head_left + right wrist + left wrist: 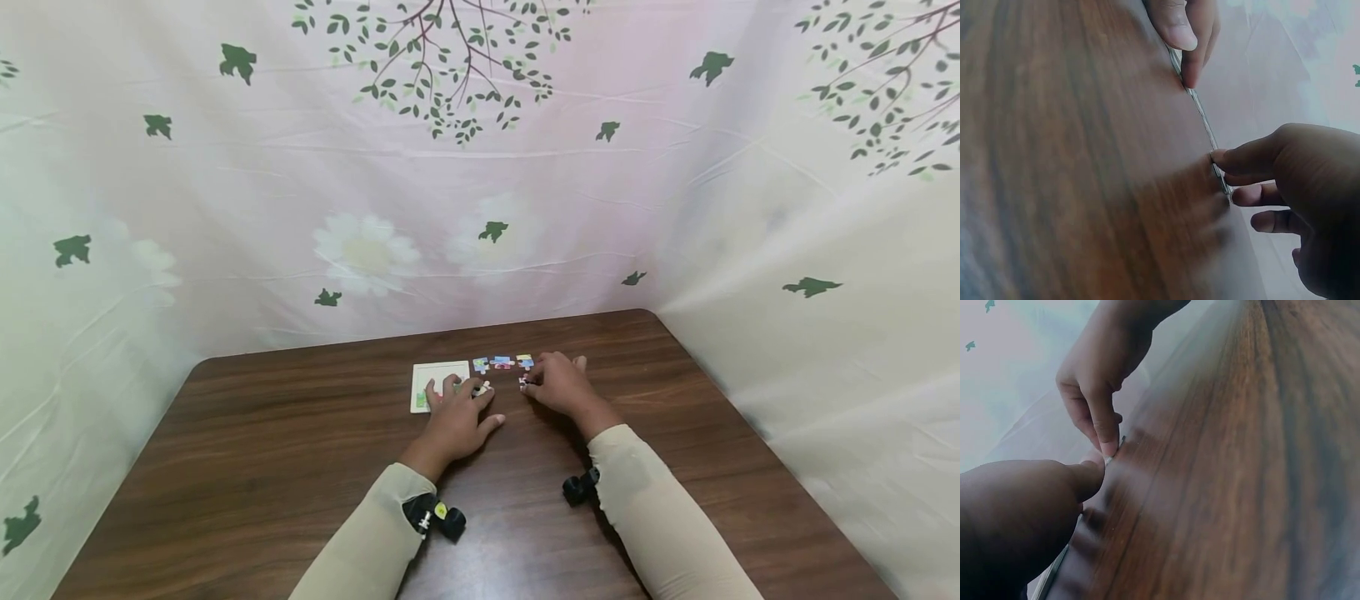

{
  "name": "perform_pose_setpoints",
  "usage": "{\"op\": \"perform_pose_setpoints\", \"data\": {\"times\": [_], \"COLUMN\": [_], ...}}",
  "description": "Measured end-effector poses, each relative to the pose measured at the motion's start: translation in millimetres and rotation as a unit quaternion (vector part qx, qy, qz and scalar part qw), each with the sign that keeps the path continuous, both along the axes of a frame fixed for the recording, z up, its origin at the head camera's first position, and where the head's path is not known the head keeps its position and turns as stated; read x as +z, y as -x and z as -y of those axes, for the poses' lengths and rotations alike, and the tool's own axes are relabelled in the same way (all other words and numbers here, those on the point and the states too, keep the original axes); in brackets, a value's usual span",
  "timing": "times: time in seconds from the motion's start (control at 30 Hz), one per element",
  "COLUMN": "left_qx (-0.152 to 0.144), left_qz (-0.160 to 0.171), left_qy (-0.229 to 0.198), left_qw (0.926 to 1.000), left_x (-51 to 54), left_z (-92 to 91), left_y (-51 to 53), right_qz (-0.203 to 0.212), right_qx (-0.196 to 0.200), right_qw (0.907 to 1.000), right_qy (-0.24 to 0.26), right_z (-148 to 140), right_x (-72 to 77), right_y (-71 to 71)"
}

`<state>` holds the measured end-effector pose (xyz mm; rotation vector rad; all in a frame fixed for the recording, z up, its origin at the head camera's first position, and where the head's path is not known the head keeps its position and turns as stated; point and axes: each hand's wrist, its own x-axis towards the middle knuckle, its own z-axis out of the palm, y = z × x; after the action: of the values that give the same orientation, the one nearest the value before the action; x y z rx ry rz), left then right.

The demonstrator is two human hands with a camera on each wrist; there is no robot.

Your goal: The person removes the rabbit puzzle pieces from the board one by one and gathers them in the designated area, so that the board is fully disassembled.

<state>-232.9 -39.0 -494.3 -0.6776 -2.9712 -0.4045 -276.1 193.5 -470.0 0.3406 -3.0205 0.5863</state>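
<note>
My left hand [456, 421] lies over a pale puzzle board [420, 375] with its fingers spread, covering much of the board. By its fingertips is a small whitish puzzle piece [486, 387], partly hidden. To the right, my right hand [561, 385] pinches a pink and dark jigsaw piece [523, 381] at the tabletop, its fingers hiding part of it. In the right wrist view, the right thumb [1225, 157] and fingers meet a thin edge lying flat on the wood.
A row of jigsaw pieces lies beyond the hands: a blue-green one [481, 364], a blue and red one [502, 362] and a yellow-blue one [525, 362]. The brown wooden table [300, 467] meets a printed cloth [262, 325] at the back and right.
</note>
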Motion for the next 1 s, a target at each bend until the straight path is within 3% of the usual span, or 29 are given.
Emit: {"op": "perform_pose_setpoints", "data": {"times": [0.5,1.0], "left_qx": [0.023,0.015], "left_qz": [0.025,0.018], "left_qy": [-0.010,-0.017], "left_qw": [0.9994,0.9996], "left_x": [0.1,-4.7], "left_z": [-4.0,-2.8], "left_y": [0.1,2.0], "right_qz": [0.037,0.108], "right_qx": [-0.055,-0.082], "right_qw": [0.9975,0.9902], "right_qy": [-0.023,0.032], "right_z": [-9,-14], "right_x": [9.5,7.4], "right_y": [1.1,3.6]}}
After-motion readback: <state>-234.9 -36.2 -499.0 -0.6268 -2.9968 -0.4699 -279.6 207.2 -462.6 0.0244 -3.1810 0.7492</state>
